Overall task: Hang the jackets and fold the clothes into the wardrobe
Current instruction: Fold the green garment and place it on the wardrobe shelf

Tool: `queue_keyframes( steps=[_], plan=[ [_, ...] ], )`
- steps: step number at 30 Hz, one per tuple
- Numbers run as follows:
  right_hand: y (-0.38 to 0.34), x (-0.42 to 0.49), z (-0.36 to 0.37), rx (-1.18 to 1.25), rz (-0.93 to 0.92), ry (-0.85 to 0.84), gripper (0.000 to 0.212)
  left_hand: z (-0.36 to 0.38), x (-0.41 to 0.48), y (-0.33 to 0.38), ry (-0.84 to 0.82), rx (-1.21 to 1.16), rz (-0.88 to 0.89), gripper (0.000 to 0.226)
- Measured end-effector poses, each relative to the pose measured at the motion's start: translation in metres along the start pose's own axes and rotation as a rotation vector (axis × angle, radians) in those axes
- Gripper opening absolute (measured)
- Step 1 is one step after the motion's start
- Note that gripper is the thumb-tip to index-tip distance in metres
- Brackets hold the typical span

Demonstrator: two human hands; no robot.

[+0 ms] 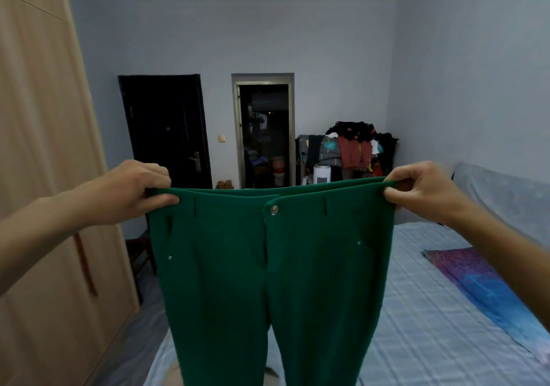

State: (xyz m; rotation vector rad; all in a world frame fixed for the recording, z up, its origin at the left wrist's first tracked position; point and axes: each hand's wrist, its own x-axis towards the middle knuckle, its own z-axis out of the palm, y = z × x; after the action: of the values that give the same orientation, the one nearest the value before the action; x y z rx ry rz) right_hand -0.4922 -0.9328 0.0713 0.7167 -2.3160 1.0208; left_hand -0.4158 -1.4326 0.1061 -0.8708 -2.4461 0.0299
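Observation:
A pair of green trousers [268,266] hangs upright in front of me, front side facing me, with a silver button at the buttoned waistband. My left hand [134,192] pinches the waistband's left corner and my right hand [422,192] pinches its right corner, stretching the waist flat. Both legs drop down out of the bottom of the frame over the bed. The wooden wardrobe [44,177] stands at my left with its doors closed.
A bed [416,311] with a pale checked sheet lies below and to the right, carrying a purple-blue cloth [482,284]. At the far wall a rack piled with clothes [351,147], a white appliance [321,174], a dark door [166,129] and an open doorway [265,135].

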Motion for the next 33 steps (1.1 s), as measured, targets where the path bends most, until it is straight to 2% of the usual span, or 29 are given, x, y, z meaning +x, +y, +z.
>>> queue_keyframes(
  steps=[3, 4, 7, 9, 12, 15, 16, 18, 19, 21, 23, 25, 29, 33],
  plan=[
    [0.000, -0.006, 0.004, 0.089, 0.029, -0.052, 0.011, -0.007, -0.005, 0.010, 0.031, -0.149, -0.040, 0.033],
    [0.001, -0.009, 0.006, 0.122, 0.047, -0.059, 0.017, -0.008, -0.008, 0.012, 0.018, -0.238, -0.081, 0.029],
    [0.008, -0.018, 0.015, 0.196, 0.085, -0.066, 0.028, -0.005, -0.015, 0.018, -0.010, -0.523, -0.258, 0.045],
    [0.016, -0.022, 0.021, 0.255, 0.094, -0.062, 0.024, 0.005, -0.018, 0.025, 0.083, -0.633, -0.319, 0.047],
    [0.021, -0.024, 0.030, 0.331, 0.167, 0.002, 0.014, 0.014, -0.013, 0.042, 0.186, -0.894, -0.418, 0.031],
    [0.018, -0.016, 0.053, 0.417, 0.311, 0.044, 0.012, 0.027, 0.005, 0.046, 0.008, -1.159, -0.651, 0.045],
    [0.018, -0.010, 0.064, 0.454, 0.390, 0.047, 0.015, 0.036, 0.015, 0.043, -0.029, -1.175, -0.747, 0.040],
    [0.028, 0.001, 0.094, 0.541, 0.585, 0.072, 0.030, 0.060, 0.034, 0.038, 0.068, -1.109, -0.992, 0.022],
    [0.044, 0.005, 0.110, 0.568, 0.661, 0.099, 0.037, 0.075, 0.043, 0.038, 0.184, -1.045, -1.119, 0.015],
    [0.056, 0.007, 0.139, 0.599, 0.769, 0.194, 0.041, 0.100, 0.058, 0.051, 0.403, -1.001, -1.258, 0.012],
    [0.023, -0.009, 0.155, 0.626, 0.806, 0.241, 0.027, 0.115, 0.065, 0.081, 0.442, -1.052, -1.247, 0.010],
    [-0.010, -0.025, 0.167, 0.704, 0.799, 0.221, 0.017, 0.126, 0.065, 0.114, 0.368, -1.113, -1.203, 0.010],
    [-0.047, -0.041, 0.187, 0.909, 0.707, 0.129, 0.012, 0.132, 0.065, 0.162, 0.285, -1.158, -1.092, 0.011],
    [-0.067, -0.052, 0.191, 0.857, 0.603, 0.052, 0.010, 0.136, 0.063, 0.180, 0.255, -1.124, -1.001, 0.015]
  ],
)
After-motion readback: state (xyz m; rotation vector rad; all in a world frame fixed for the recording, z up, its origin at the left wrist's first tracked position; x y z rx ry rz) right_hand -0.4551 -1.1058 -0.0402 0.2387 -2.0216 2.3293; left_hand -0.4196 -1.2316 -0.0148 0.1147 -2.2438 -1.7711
